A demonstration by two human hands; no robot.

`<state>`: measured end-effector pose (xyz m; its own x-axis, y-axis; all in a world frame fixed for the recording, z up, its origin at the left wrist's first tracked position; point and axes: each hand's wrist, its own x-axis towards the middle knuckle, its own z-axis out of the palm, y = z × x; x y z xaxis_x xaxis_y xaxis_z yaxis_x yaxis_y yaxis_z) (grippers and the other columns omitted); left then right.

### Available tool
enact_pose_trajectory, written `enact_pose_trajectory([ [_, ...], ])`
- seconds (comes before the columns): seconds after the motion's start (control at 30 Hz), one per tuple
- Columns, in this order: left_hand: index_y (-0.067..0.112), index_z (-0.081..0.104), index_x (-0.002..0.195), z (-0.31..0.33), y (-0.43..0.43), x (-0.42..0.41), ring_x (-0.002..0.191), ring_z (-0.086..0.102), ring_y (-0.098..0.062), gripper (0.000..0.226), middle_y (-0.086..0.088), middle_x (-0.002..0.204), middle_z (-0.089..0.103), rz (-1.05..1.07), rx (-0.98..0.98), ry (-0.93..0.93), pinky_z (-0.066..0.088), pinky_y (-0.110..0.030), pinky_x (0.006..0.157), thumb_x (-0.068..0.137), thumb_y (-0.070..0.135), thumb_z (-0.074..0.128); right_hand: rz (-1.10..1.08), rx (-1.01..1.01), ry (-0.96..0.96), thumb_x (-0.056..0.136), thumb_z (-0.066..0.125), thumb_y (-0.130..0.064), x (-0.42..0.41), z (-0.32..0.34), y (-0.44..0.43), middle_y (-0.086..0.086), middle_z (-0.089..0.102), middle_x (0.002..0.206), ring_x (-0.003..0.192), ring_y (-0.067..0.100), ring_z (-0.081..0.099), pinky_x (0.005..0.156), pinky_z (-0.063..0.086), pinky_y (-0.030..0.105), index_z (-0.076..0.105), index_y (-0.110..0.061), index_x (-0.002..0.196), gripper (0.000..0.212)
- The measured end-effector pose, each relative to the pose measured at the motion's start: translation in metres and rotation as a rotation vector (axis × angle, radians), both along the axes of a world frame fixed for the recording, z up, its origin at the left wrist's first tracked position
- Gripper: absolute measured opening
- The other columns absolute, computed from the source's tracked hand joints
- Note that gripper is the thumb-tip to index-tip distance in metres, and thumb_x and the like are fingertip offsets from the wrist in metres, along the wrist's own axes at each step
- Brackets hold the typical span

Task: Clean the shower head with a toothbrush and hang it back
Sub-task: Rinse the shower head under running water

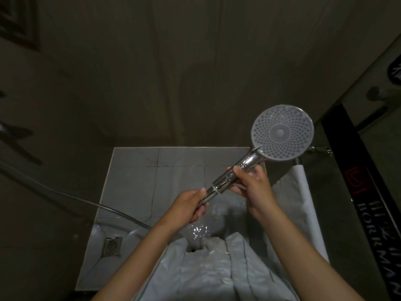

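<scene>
A chrome shower head [282, 132] with a round, pale nozzle face points up toward me at the right of centre. Its shiny handle [232, 177] slants down to the left. My right hand [252, 187] grips the handle's upper part, thumb on top. My left hand [191, 206] grips the lower end where the hose joins. The grey hose [91, 204] runs off to the left from under my left wrist. No toothbrush is in view.
Below lies a wet grey tiled shower floor [138, 181] with a square metal drain [111, 246] at the lower left. Dark walls surround it. A glass door with a black lettered strip [355, 181] stands at the right. A white rolled thing [303, 192] leans near the door.
</scene>
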<state>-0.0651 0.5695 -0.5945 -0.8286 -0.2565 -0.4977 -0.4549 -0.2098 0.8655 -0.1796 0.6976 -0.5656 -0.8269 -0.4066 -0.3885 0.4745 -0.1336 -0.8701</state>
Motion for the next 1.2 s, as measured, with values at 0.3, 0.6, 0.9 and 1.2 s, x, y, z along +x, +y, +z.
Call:
enact_pose_trajectory([
  [0.3,0.01,0.044,0.072,-0.0042,0.0011,0.0006,0.029,0.031,-0.006,0.028,0.002,0.041,0.05,0.098,0.017,0.069,0.023,-0.013,0.033,0.08,-0.001,0.068,-0.013,0.015,0.0,0.089,0.057,-0.005,0.0008,-0.0001,0.0037,0.004,0.072,0.088,0.077,0.013,0.071,0.057,0.055,0.024,0.048,-0.009,0.112,0.024],
  [0.6,0.008,0.049,0.072,-0.0046,0.002,0.0002,0.029,0.031,-0.005,0.026,0.001,0.048,0.054,-0.015,0.032,0.071,0.021,-0.013,0.034,0.096,0.017,0.049,-0.006,0.026,-0.001,0.09,0.057,-0.005,-0.0019,0.0007,0.0055,0.007,0.07,0.09,0.073,0.01,0.071,0.056,0.055,0.024,0.049,-0.012,0.107,0.021],
  [0.9,0.008,0.055,0.075,-0.0022,0.0047,-0.0024,0.028,0.03,-0.006,0.036,-0.004,0.046,0.05,0.017,0.021,0.028,0.021,-0.013,0.034,0.099,0.031,0.04,-0.003,0.026,0.008,0.089,0.058,-0.005,-0.0029,0.0027,0.0061,0.001,0.074,0.081,0.073,0.012,0.071,0.056,0.055,0.023,0.05,-0.012,0.103,0.018],
  [1.2,0.01,0.046,0.071,-0.0055,0.0043,-0.0044,0.028,0.029,-0.004,0.023,0.001,0.045,0.055,0.036,-0.006,0.085,0.021,-0.011,0.033,0.089,0.006,0.06,-0.009,0.022,0.014,0.09,0.057,-0.004,-0.0034,0.0034,0.0064,0.003,0.073,0.085,0.072,0.01,0.071,0.055,0.054,0.022,0.048,-0.01,0.108,0.021],
])
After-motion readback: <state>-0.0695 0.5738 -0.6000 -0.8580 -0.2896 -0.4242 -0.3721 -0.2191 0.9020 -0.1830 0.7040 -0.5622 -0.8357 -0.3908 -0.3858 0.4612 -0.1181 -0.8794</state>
